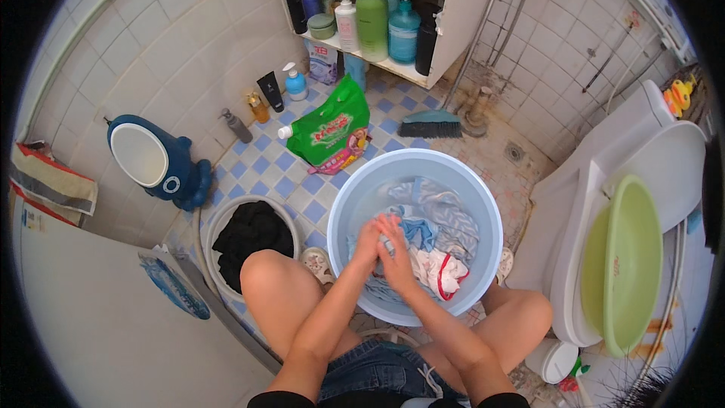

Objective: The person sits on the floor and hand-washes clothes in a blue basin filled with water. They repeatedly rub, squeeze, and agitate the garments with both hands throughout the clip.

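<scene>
A round light-blue plastic basin point(416, 156) stands before me between my knees, with water and wet clothes in it. My left hand point(369, 238) and my right hand point(395, 243) meet over the basin's left half, fingers together around a bit of light-blue cloth point(389, 245). Just right of them lies a brighter blue cloth point(420, 231). A white garment with red trim point(439, 272) is bunched near the basin's lower right, and a grey-blue patterned garment point(447, 209) spreads along the upper right. The palms and part of the held cloth are hidden.
Left of the basin is a tub of black clothes point(249, 238). Beyond stand a green detergent pouch point(331, 127), pump bottles point(295, 84), a broom point(430, 123) and an open cabinet point(396, 68). A green basin point(634, 266) leans on the toilet point(572, 226) at right; a white appliance point(102, 306) is left.
</scene>
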`<state>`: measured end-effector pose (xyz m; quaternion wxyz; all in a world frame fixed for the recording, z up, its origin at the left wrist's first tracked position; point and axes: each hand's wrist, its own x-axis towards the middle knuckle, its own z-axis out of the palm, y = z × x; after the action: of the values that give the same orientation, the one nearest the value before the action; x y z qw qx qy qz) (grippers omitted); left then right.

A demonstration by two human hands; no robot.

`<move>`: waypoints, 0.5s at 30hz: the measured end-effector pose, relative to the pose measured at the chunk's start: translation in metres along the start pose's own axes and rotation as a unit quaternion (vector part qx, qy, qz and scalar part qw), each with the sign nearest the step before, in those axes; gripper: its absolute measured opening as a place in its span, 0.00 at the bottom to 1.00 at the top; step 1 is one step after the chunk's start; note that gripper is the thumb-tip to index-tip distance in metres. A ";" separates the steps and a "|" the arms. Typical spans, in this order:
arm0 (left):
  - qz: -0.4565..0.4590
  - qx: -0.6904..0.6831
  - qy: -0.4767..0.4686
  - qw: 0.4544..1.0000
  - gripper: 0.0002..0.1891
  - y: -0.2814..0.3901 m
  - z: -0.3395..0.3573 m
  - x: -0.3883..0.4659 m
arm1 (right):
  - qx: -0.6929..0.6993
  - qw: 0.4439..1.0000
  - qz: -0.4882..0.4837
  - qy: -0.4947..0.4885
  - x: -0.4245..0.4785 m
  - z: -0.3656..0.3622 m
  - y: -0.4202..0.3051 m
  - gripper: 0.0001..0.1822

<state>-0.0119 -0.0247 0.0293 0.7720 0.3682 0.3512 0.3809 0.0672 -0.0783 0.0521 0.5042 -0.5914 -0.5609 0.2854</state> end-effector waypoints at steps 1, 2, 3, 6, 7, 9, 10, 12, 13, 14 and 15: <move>0.016 0.007 -0.008 1.000 0.19 -0.001 0.004 -0.003 | -0.010 1.000 -0.006 -0.002 0.002 -0.005 0.002 0.20; -0.014 0.096 -0.014 0.995 0.19 -0.010 0.004 -0.001 | 0.011 0.998 0.048 0.049 0.007 -0.008 0.027 0.20; -0.042 0.183 -0.016 0.982 0.18 -0.024 -0.002 0.002 | 0.048 0.993 0.078 0.071 0.011 -0.014 0.035 0.20; -0.056 0.235 -0.008 0.970 0.17 -0.027 -0.006 0.005 | 0.092 0.982 0.135 0.096 0.010 -0.022 0.039 0.20; -0.047 0.216 0.001 0.975 0.16 -0.020 -0.006 0.006 | 0.061 0.992 0.093 0.061 0.006 -0.013 0.024 0.20; -0.056 0.055 0.042 0.996 0.13 0.001 0.003 0.006 | 0.001 1.000 0.007 -0.008 -0.001 0.000 -0.002 0.19; -0.084 -0.016 0.065 0.994 0.13 0.003 -0.003 0.008 | 0.005 1.000 0.012 -0.001 -0.003 0.003 -0.002 0.19; -0.081 0.016 0.073 0.994 0.13 0.000 -0.006 0.006 | 0.014 1.000 0.024 0.012 -0.005 0.012 0.005 0.19; -0.050 0.119 0.059 0.990 0.14 -0.007 -0.001 0.001 | 0.012 0.999 0.033 0.036 0.001 0.005 0.015 0.18; -0.020 0.222 0.044 0.974 0.15 -0.011 0.001 -0.001 | 0.010 0.997 0.042 0.061 0.010 -0.010 0.030 0.18; -0.016 0.226 0.032 0.973 0.15 -0.008 0.009 -0.002 | 0.018 0.992 0.096 0.086 0.013 -0.030 0.055 0.19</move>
<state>-0.0024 -0.0325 0.0278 0.6631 0.5150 0.4587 0.2908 0.1176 -0.0665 0.0149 0.5310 -0.6559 -0.4510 0.2906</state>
